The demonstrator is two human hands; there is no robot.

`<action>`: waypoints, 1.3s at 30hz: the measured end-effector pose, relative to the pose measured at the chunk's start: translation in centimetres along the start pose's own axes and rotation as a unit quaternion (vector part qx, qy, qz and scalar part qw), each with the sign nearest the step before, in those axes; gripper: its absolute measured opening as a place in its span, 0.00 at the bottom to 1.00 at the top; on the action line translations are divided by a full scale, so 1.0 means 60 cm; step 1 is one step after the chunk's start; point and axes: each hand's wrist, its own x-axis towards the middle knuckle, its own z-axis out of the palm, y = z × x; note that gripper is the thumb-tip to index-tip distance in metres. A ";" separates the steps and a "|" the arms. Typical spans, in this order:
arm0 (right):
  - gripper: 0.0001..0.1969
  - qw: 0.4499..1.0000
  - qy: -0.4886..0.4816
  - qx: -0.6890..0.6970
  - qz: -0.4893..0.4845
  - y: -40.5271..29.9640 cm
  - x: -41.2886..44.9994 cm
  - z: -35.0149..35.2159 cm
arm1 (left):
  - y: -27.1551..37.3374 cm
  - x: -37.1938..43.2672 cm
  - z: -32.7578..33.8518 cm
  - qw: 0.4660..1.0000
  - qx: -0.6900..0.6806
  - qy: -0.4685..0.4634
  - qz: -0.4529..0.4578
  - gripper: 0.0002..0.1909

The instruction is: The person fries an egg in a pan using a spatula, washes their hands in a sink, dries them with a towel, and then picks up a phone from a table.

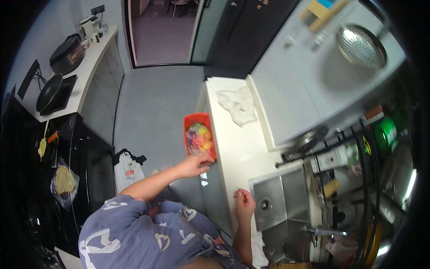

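My left hand [197, 165] is over the near edge of a red plastic bin [185, 134], its fingers bent and apart, with nothing seen in it. Colourful scraps or wrappers [201, 137] fill the bin, which stands on the floor against the white counter [231, 148]. My right hand [245, 201] is above the counter's edge, just beside the stainless steel sink [268, 198]. Its fingers are curled; whether something small is between them cannot be made out. A crumpled white cloth [238, 103] lies on the far part of the counter.
A black dish rack [364, 188] and a faucet [326, 232] border the sink. A strainer [361, 47] hangs on the wall. At left are a frying pan [49, 92], a black stove [75, 141] and a flatbread in a plastic bag [64, 180]. A printed bag or cloth [129, 171] lies on the floor.
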 end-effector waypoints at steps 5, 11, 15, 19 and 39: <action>0.07 0.963 -0.150 -0.200 -0.103 -0.084 0.139 0.290 | -0.125 -0.047 -0.214 0.994 -0.038 0.011 -0.102 0.17; 0.08 0.959 -0.123 -0.185 -0.174 -0.179 0.352 0.510 | -0.214 -0.089 -0.464 0.983 -0.006 0.107 -0.152 0.16; 0.09 0.977 -0.051 -0.134 -0.155 -0.163 0.552 0.554 | -0.276 -0.091 -0.571 0.958 -0.064 0.174 -0.217 0.15; 0.13 0.994 0.061 0.085 -0.034 -0.174 0.765 0.564 | -0.336 -0.051 -0.666 0.938 -0.129 0.213 -0.243 0.14; 0.22 0.796 0.583 0.164 -0.017 -0.197 1.321 0.403 | -0.678 0.397 -1.163 0.951 -0.093 0.188 -0.228 0.12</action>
